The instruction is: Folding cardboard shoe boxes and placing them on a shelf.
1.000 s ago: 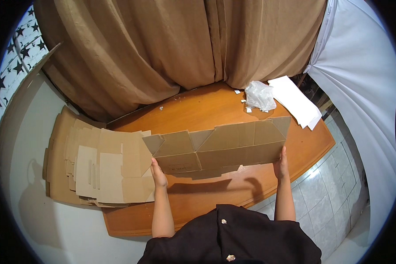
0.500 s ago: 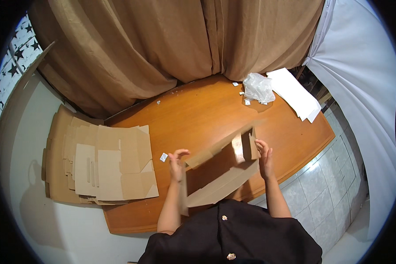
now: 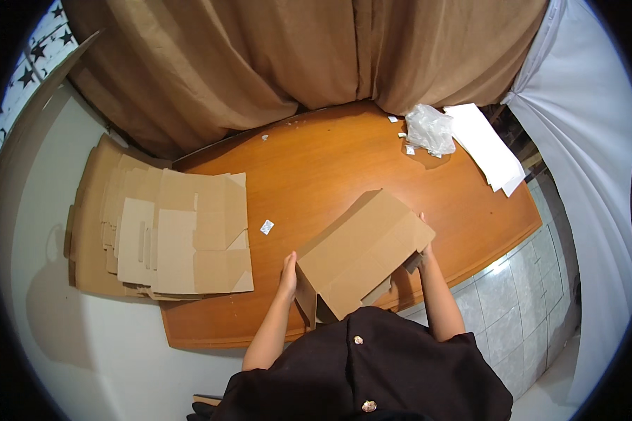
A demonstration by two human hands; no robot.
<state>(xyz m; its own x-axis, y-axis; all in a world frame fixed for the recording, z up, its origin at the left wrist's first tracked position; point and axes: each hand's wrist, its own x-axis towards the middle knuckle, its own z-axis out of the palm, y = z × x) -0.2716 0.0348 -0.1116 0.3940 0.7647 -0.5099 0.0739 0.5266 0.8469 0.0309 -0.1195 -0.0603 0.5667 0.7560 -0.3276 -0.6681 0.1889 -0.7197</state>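
Note:
A brown cardboard box is held tilted between my two hands, close to my body and over the near part of the table. One broad panel of it faces up, and some flaps hang loose along its near edge. My left hand is closed at the box's left end, fingers partly hidden against the side wall. My right hand grips the right end, with most of its fingers behind the cardboard. The underside of the box is out of sight.
A stack of flattened cardboard boxes covers the left of the wooden table. A small white packet lies beside it. At the back right are a crumpled clear plastic bag, small white scraps and white sheets.
The box has turned over: its opening faced up before, and now a broad panel does. My hands, spread loosely at its ends before, have closed on it.

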